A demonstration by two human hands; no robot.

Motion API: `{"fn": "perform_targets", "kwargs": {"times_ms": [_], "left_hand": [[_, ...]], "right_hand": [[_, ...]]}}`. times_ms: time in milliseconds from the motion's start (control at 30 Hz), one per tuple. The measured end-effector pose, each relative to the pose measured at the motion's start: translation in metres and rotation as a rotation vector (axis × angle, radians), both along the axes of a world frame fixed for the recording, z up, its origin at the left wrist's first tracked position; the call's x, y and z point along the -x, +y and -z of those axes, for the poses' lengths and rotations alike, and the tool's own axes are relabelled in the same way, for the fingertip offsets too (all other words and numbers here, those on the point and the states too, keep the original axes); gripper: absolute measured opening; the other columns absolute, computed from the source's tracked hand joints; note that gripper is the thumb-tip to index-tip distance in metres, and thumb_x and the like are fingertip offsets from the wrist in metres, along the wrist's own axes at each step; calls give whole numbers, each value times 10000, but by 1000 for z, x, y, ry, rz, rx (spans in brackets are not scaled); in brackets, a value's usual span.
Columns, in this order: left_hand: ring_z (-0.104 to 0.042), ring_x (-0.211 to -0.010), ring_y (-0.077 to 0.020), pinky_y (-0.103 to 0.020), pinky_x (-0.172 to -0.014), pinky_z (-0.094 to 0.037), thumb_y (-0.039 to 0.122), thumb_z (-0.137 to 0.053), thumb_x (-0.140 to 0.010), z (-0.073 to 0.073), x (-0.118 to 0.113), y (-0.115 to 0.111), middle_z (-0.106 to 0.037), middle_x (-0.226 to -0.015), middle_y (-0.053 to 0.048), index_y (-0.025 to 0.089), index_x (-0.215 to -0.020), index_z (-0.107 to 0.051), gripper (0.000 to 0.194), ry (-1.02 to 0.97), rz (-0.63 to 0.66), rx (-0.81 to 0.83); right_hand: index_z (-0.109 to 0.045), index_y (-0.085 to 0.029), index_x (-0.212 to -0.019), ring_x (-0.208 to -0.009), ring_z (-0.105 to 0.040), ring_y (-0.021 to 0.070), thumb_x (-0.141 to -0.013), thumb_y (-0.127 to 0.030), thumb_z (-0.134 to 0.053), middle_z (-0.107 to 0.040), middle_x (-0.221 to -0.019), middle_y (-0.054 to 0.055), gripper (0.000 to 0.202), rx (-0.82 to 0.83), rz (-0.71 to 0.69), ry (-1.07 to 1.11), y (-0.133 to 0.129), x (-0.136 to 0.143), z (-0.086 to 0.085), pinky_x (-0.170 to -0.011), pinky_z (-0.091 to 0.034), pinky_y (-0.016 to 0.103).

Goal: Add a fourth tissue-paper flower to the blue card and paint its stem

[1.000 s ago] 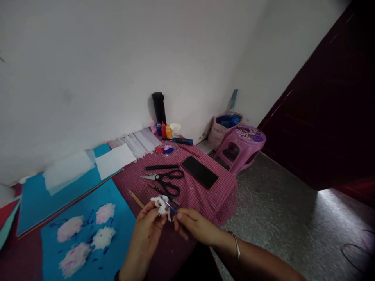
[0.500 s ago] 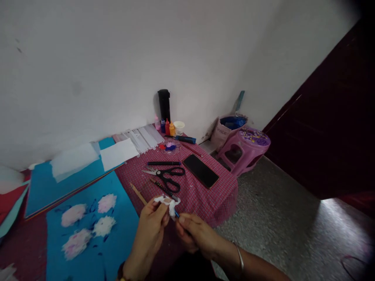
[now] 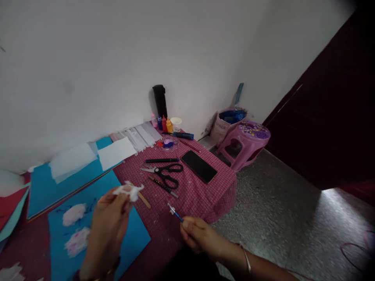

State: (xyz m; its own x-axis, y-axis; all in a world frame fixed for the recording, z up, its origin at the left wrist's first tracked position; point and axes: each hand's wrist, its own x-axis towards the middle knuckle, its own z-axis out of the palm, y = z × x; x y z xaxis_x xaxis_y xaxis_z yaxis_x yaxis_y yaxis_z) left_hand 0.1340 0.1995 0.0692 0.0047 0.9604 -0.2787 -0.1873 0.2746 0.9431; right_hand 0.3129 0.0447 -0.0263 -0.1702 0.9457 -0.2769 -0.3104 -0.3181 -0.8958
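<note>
My left hand (image 3: 109,220) is closed on a crumpled piece of white tissue paper (image 3: 133,193), pinched at the fingertips over the blue sheet. On that blue sheet (image 3: 137,234) are white-pink tissue flowers (image 3: 74,214) with dark blue paint strokes; my left arm hides part of them. Lower right of it, my right hand (image 3: 197,234) grips a thin blue paintbrush (image 3: 177,214), its tip pointing up and left. A small white scrap (image 3: 172,210) clings near the brush tip. Between the hands lie a flat wooden stick (image 3: 144,200) and a dark patterned pen (image 3: 164,186).
Black-handled scissors (image 3: 164,170), a black pen (image 3: 162,160) and a phone (image 3: 199,166) lie on the checked cloth. Behind are a paint palette (image 3: 167,144), paint bottles (image 3: 164,124), a white cup (image 3: 176,124) and a black flask (image 3: 159,101). A pink stool (image 3: 244,144) stands right.
My hands have moved apart. The left went left over the blue sheet with the tissue paper; the brush came away from the tissue with a white scrap on it.
</note>
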Motion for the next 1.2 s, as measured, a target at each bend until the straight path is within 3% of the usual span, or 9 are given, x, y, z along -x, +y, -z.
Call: {"fn": "perform_targets", "kwargs": {"times_ms": [100,200,367,567,733,867,967,1200], "left_hand": [[-372,-402,-40,-147,-389,-286,250,-785,-441,31,-24,-16,-518,-472,67,162,-578,-613,237,-11,40,50],[-360,-382,-43,-151,-362,-252,268,-794,-462,44,-40,-30,-495,-444,66,156,-556,-614,232,-6,79,97],[-440,-429,-67,-164,-386,-320,293,-801,-487,44,-42,-38,-572,-519,39,152,-613,-648,243,-16,121,129],[-493,-466,-83,-178,-421,-387,330,-839,-481,47,-40,-42,-608,-549,22,151,-666,-680,303,-82,188,154],[-625,-616,-138,-221,-565,-517,224,-878,-441,48,-29,-43,-701,-703,-18,170,-730,-709,340,-301,160,302],[-651,-752,-164,-257,-692,-557,296,-865,-546,52,-24,-43,-713,-820,-45,157,-771,-720,302,-456,211,373],[-643,-773,-141,-226,-710,-546,307,-867,-574,56,-26,-47,-703,-837,-27,177,-775,-709,286,-447,178,333],[-613,-682,-96,-190,-646,-514,280,-902,-474,63,-36,-54,-670,-749,33,221,-747,-688,352,-354,89,316]], "right_hand": [[-505,-162,-729,-442,-291,55,-873,-656,-421,-363,-532,-65,522,-70,6,-124,6,-4,-4,-399,-197,188],[-517,-161,-787,-442,-293,60,-859,-670,-437,-367,-532,-69,520,-67,-2,-125,9,-6,-7,-412,-198,196],[-548,-156,-853,-541,-325,80,-942,-575,-362,-357,-606,-49,467,-183,55,-258,14,-6,-17,-489,-249,209],[-585,-165,-892,-549,-353,89,-974,-508,-330,-404,-627,-31,435,-172,-15,-384,22,-3,-21,-502,-265,213],[-594,-163,-889,-546,-363,87,-973,-501,-343,-399,-620,-34,429,-157,-10,-421,26,-3,-17,-502,-268,209],[-589,-161,-895,-534,-366,85,-975,-501,-334,-405,-606,-36,432,-159,-27,-431,26,-3,-19,-498,-273,206],[-587,-161,-895,-529,-362,83,-980,-491,-330,-403,-603,-38,427,-173,-27,-422,25,0,-19,-496,-271,205],[-566,-149,-870,-507,-340,70,-972,-508,-346,-385,-591,-46,434,-163,-25,-305,21,7,-13,-462,-263,188]]}}
